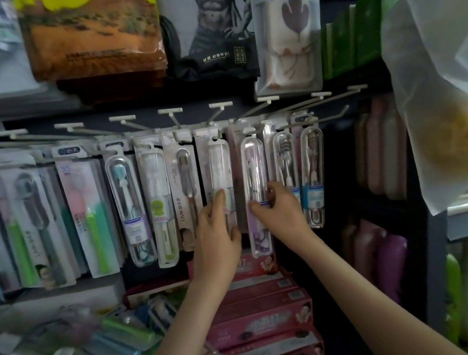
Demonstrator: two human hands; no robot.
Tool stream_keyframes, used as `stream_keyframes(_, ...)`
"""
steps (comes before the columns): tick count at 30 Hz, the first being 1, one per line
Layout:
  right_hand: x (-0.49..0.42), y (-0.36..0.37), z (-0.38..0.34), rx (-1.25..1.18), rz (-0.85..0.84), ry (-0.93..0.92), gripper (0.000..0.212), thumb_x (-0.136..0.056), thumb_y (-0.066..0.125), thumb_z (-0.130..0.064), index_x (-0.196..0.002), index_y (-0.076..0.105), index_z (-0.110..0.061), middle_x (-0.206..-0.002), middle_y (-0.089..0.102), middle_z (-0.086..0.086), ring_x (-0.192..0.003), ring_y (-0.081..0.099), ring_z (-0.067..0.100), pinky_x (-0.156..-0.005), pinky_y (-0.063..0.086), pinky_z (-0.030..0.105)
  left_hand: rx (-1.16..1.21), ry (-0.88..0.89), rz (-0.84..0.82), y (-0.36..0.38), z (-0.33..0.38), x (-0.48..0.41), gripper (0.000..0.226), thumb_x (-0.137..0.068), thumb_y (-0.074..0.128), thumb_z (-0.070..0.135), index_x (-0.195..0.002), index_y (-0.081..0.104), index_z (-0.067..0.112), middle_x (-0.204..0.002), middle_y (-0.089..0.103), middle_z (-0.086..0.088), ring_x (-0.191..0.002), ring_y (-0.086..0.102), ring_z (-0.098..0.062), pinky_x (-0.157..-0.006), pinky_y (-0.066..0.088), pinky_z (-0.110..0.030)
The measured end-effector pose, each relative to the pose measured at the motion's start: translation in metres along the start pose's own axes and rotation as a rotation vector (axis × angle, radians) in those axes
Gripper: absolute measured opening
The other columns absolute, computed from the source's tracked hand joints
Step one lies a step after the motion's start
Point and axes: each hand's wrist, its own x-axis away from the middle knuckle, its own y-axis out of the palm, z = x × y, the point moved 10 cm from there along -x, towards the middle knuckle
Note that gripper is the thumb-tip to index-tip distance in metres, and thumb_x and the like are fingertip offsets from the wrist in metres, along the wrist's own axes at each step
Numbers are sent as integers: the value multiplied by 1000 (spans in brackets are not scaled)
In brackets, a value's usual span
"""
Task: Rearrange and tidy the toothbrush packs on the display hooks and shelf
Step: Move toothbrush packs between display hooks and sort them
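A row of toothbrush packs hangs from white display hooks across the middle of the head view. My left hand grips the lower part of a clear pack with a green label that hangs on a centre hook. My right hand pinches a clear pack with a purple brush, just to the right, which hangs slightly tilted. More clear packs hang to the right of my right hand, and a blue-and-white brush pack hangs to the left.
Red-pink toothpaste boxes are stacked below my arms. Loose brush packs and green cases lie in a heap at lower left. Towel packs hang above. Bottles stand at right, beside a translucent plastic bag.
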Motion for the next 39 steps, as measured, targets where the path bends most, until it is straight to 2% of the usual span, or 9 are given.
stream_keyframes(3, 4, -10, -1, -31, 35, 17, 31, -86, 63, -26, -111, 50, -15, -99, 48, 2, -68, 44, 5, -50, 34, 5, -26, -35, 1, 0, -1, -3, 78, -92, 57, 15, -151, 6, 26, -140, 38, -13, -107, 54, -24, -78, 43, -28)
stream_keyframes(7, 8, -30, 0, -208, 170, 62, 23, -83, 67, -25, -84, 45, -17, -79, 50, 2, -67, 50, 16, -50, 37, 15, -76, -151, -69, 6, -15, -19, 92, -93, 59, 25, -149, -14, 23, -122, 55, -18, -84, 61, -23, -61, 46, -29)
stream_keyframes(12, 21, -34, -8, -41, 95, -73, 24, -84, 66, -22, -95, 45, -19, -79, 40, -7, -65, 40, 3, -55, 35, 7, -81, -179, -136, 11, -15, -23, 81, -92, 58, 27, -149, 0, 24, -119, 56, -15, -68, 57, -16, -44, 37, -23)
stream_keyframes(16, 41, -32, 16, 115, -14, -116, 25, -84, 66, -16, -104, 53, -10, -93, 44, -1, -81, 47, 14, -60, 30, 15, -99, -104, -152, -1, -6, 9, 75, -93, 55, 22, -150, 6, 17, -133, 46, -14, -90, 55, -17, -67, 41, -23)
stream_keyframes(19, 59, -20, 38, 157, -179, -119, 41, -83, 68, -15, -121, 53, -11, -103, 49, 0, -94, 51, 17, -70, 33, 12, -121, -58, -178, -14, -8, 42, 70, -95, 52, 25, -150, 9, 20, -149, 29, -13, -96, 57, -19, -69, 43, -22)
stream_keyframes(22, 85, 9, 56, 202, -453, -118, 47, -83, 69, -16, -126, 49, -19, -109, 52, 0, -97, 53, 15, -75, 37, 7, -165, -22, -224, -21, -15, 71, 65, -95, 51, 28, -150, 16, 20, -148, 30, -7, -106, 56, -20, -82, 47, -25)
stream_keyframes(28, 130, 61, 104, 482, -871, -103, 51, -90, 61, -28, -137, 44, -20, -133, 48, -4, -123, 45, 12, -96, 35, 18, -279, -9, -431, -11, -43, 122, 51, -95, 50, 33, -142, 35, 21, -142, 34, 1, -120, 46, -17, -97, 37, -26)
stream_keyframes(36, 136, 73, 119, 593, -966, -93, 49, -91, 58, -25, -138, 45, -23, -141, 44, -5, -127, 42, 11, -98, 29, 14, -259, 15, -423, -5, -52, 126, 51, -96, 47, 36, -143, 34, 21, -142, 36, 2, -129, 36, -15, -102, 33, -25)
stream_keyframes(39, 110, 65, 91, 569, -764, -159, 40, -89, 62, -21, -128, 56, -14, -128, 56, 2, -108, 53, 12, -91, 35, 13, -247, 17, -347, -9, -47, 109, 52, -96, 48, 34, -144, 33, 21, -143, 37, -1, -130, 36, -17, -104, 34, -28)
